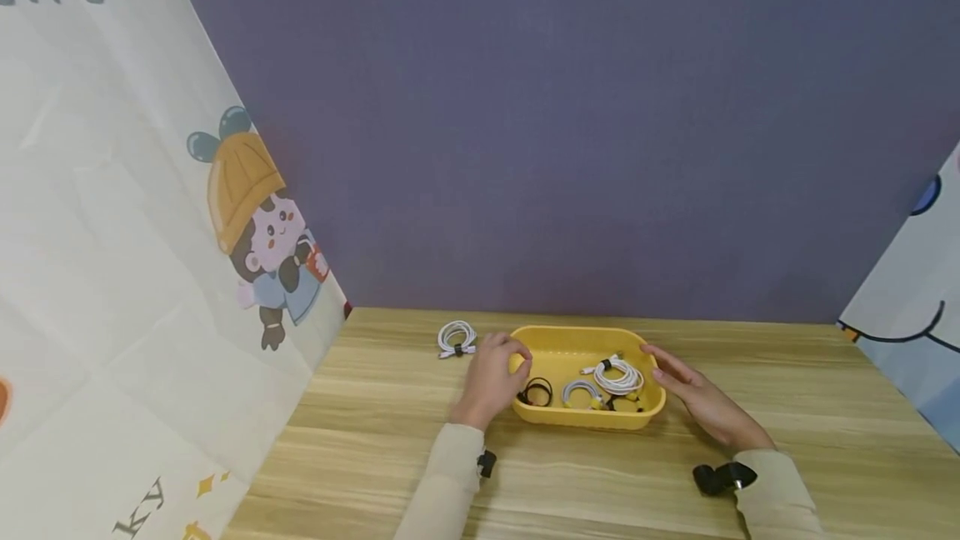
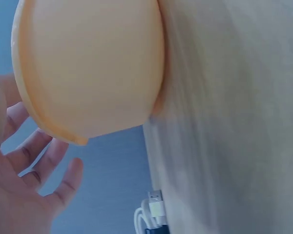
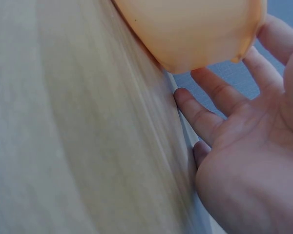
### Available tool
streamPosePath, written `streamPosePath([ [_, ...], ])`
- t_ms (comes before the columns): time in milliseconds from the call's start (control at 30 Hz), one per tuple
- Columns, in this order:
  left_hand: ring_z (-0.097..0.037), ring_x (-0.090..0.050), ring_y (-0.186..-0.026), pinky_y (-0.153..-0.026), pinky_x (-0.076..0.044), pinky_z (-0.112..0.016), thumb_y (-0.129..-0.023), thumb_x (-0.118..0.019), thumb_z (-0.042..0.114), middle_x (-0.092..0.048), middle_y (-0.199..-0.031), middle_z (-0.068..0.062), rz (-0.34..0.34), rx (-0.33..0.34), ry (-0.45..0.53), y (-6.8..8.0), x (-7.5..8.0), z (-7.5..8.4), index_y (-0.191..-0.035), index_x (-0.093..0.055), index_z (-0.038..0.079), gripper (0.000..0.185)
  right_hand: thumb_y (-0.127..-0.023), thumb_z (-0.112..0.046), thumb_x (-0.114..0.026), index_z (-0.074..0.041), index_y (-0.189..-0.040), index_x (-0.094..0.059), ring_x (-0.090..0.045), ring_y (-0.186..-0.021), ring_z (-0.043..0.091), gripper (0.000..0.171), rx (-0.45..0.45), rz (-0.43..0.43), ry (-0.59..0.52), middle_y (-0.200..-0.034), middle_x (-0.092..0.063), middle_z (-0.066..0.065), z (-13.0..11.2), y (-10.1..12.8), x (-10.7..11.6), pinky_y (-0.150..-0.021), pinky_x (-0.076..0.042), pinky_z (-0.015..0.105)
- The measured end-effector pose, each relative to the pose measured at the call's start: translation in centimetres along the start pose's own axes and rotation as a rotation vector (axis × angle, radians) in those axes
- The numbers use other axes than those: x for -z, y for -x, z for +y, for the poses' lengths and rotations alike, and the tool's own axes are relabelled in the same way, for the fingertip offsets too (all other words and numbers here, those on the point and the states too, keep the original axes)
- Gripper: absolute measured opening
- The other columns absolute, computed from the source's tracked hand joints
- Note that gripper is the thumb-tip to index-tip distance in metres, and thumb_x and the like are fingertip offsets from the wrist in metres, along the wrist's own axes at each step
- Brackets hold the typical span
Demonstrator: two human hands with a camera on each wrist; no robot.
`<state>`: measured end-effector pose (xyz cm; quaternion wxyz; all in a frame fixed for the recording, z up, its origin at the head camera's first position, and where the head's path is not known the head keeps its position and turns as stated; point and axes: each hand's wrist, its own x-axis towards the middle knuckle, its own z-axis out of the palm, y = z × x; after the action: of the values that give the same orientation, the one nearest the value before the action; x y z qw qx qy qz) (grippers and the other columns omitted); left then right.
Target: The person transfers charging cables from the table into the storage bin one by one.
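Observation:
A yellow oblong basket (image 1: 577, 417) stands on the wooden table with several bundled cables inside. My left hand (image 1: 491, 377) is over its left end, thumb and forefinger loosely bent above the rim near a coiled black cable (image 1: 538, 392). In the left wrist view the other fingers (image 2: 71, 180) spread outside the rim, and the fingertips behind it are hidden. At the right end my right hand (image 1: 701, 402) touches the rim, its fingers (image 3: 200, 117) extended and spread. A grey cable (image 1: 579, 394) and a white cable (image 1: 618, 377) lie in the basket.
Another white cable (image 1: 457, 340), bundled with a black tie, lies on the table (image 1: 375, 415) left of the basket. A dark purple panel (image 1: 570, 132) rises behind the table. Printed white sheets (image 1: 112, 215) flank it on both sides.

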<state>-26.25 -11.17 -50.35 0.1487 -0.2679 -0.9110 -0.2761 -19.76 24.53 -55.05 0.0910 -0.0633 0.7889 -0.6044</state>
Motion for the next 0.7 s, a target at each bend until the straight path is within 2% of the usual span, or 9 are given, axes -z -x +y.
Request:
streamPosePath([
  [133,-0.017,-0.062,-0.099,-0.084,-0.053,-0.032,-0.094,-0.073,0.021,-0.069,-0.102,0.000,0.096,0.027,0.045,0.1,-0.3,-0.4,-0.101,-0.077,0.020,0.008,-0.112,-0.033,-0.042,-0.016,-0.165,-0.018,-0.002,-0.155,0.051,0.061,-0.001,-0.006,0.007,-0.172,-0.006,0.018,0.0,-0.3,0.3,-0.117,-0.014,0.073],
  [267,-0.017,-0.065,-0.091,-0.075,-0.053,-0.026,-0.093,-0.073,0.018,-0.070,-0.098,-0.002,0.154,0.046,0.098,0.0,-0.6,-0.7,-0.110,-0.075,0.017,0.017,-0.111,-0.033,-0.043,-0.017,-0.165,-0.019,-0.001,-0.155,0.050,0.061,-0.007,-0.003,-0.002,-0.172,-0.006,0.018,0.0,-0.6,0.6,-0.118,-0.011,0.073],
  [467,-0.011,-0.064,-0.081,-0.071,-0.052,-0.023,-0.092,-0.073,0.016,-0.069,-0.094,0.002,0.190,0.094,0.124,-0.3,-0.8,-1.4,-0.111,-0.075,0.017,0.019,-0.111,-0.033,-0.043,-0.016,-0.165,-0.020,-0.003,-0.155,0.050,0.060,0.001,-0.005,0.012,-0.172,-0.007,0.018,-0.1,-1.0,1.1,-0.118,-0.012,0.072],
  [700,-0.011,-0.062,-0.076,-0.065,-0.049,-0.022,-0.092,-0.072,0.017,-0.070,-0.091,0.003,0.207,0.187,0.091,-0.8,-0.7,-2.6,-0.107,-0.077,0.018,0.016,-0.111,-0.033,-0.043,-0.016,-0.165,-0.019,-0.001,-0.155,0.051,0.062,-0.004,-0.019,0.004,-0.172,-0.006,0.018,-0.1,-1.4,1.8,-0.117,-0.009,0.074],
])
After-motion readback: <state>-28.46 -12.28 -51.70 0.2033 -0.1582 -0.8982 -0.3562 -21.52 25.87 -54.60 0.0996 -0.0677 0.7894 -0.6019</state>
